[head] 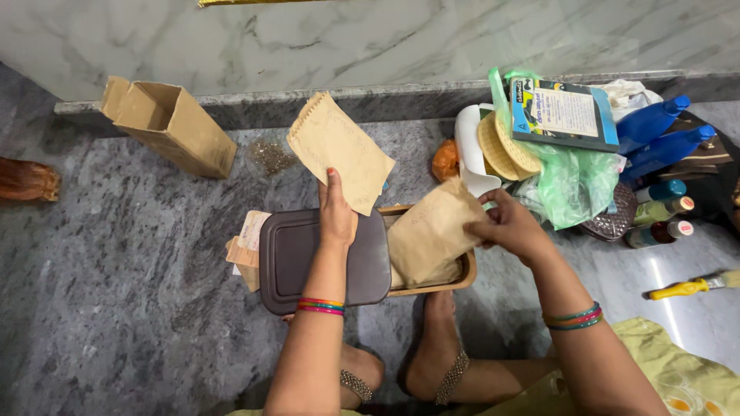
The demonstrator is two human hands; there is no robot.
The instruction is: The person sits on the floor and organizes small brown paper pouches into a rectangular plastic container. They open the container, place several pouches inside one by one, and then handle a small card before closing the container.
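Note:
My left hand holds up a flat tan paper packet by its lower edge, above a dark brown rectangular lid. The lid half covers a wooden-sided box on the grey stone floor. My right hand grips a second, fuller tan paper packet that rests in the open right part of the box. Both wrists wear coloured bangles.
An open cardboard carton lies on its side at the back left. Paper slips stick out left of the lid. At the right is a pile: green plastic bag, book, blue bottles, small bottles. A yellow-handled brush lies far right. My sandalled feet are below.

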